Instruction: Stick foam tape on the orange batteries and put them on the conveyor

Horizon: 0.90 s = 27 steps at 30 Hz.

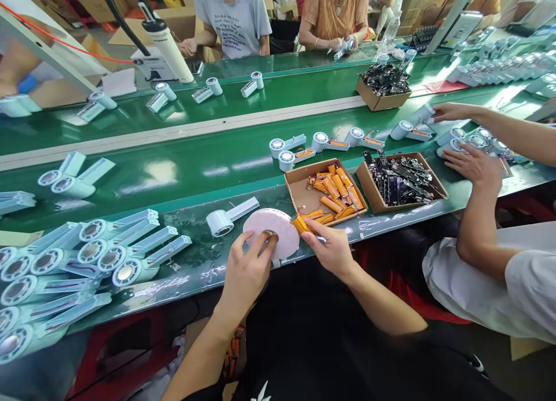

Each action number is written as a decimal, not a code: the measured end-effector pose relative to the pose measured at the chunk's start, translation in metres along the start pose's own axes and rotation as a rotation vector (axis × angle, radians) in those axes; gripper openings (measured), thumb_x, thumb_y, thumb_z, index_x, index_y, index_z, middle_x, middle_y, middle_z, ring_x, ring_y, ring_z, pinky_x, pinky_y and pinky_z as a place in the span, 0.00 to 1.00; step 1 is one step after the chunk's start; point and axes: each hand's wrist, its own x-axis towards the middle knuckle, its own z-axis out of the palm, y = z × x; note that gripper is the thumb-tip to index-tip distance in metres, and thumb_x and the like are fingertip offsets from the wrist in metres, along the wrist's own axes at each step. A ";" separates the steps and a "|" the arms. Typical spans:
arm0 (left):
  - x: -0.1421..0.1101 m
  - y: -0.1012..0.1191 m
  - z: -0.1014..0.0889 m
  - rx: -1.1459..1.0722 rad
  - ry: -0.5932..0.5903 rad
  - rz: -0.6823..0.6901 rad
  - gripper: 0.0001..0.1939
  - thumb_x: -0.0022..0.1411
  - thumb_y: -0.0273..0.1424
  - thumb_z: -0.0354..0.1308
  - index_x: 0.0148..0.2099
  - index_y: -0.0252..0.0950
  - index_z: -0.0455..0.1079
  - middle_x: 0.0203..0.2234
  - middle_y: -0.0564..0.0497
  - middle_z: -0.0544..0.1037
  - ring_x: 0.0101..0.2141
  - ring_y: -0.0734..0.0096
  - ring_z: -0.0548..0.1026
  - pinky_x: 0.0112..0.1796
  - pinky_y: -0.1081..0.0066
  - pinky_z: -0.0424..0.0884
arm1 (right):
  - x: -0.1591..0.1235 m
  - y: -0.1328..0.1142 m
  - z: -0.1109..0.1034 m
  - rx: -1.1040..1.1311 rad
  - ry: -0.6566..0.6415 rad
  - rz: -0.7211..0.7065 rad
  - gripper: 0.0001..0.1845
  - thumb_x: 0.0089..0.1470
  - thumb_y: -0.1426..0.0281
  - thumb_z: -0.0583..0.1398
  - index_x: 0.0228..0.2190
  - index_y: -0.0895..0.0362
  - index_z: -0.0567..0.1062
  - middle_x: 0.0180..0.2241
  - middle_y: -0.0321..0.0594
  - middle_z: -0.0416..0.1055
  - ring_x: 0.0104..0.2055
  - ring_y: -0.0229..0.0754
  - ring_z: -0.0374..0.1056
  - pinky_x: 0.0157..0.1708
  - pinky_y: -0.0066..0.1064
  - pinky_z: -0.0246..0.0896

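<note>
A flat, pale pink-white roll, which looks like adhesive tape, lies at the bench edge in front of me. My left hand is closed on it, fingers hooked at its centre hole. An orange wrapped battery is pinched in my right hand, right against the roll's right rim. Just beyond my right hand stands a cardboard box of orange batteries with thin wires. One light-blue fan housing with an open handle rests behind the roll to the left.
Many light-blue fan housings crowd the bench at left. A box of black circuit boards stands right of the batteries. Several housings holding orange batteries sit on the green conveyor. A co-worker's hands handle housings at right; other people work across the line.
</note>
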 end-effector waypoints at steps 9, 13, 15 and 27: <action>0.017 -0.006 -0.017 0.081 0.030 0.118 0.27 0.67 0.24 0.60 0.66 0.44 0.73 0.53 0.48 0.82 0.43 0.54 0.71 0.45 0.55 0.70 | 0.032 -0.006 -0.016 0.523 -0.332 0.249 0.30 0.48 0.63 0.75 0.53 0.54 0.77 0.44 0.42 0.84 0.46 0.46 0.81 0.51 0.39 0.78; 0.012 0.018 0.001 -0.005 0.181 -0.004 0.22 0.67 0.34 0.66 0.62 0.40 0.76 0.43 0.45 0.84 0.37 0.58 0.72 0.40 0.57 0.69 | 0.017 -0.003 0.014 0.756 0.146 0.240 0.27 0.51 0.56 0.73 0.50 0.51 0.76 0.52 0.45 0.81 0.53 0.51 0.80 0.55 0.46 0.77; -0.002 0.036 0.014 -0.136 0.157 -0.018 0.22 0.65 0.37 0.67 0.60 0.39 0.78 0.39 0.44 0.83 0.36 0.58 0.73 0.40 0.58 0.71 | 0.025 -0.006 0.002 0.799 0.176 0.242 0.25 0.50 0.56 0.73 0.47 0.52 0.78 0.51 0.46 0.82 0.53 0.52 0.79 0.52 0.45 0.79; 0.063 -0.071 -0.001 -0.362 -0.318 -0.087 0.15 0.73 0.42 0.57 0.55 0.46 0.79 0.45 0.48 0.84 0.45 0.60 0.78 0.50 0.61 0.77 | 0.033 0.008 -0.105 0.663 0.407 0.055 0.30 0.58 0.62 0.70 0.60 0.44 0.73 0.55 0.46 0.80 0.54 0.53 0.80 0.53 0.49 0.78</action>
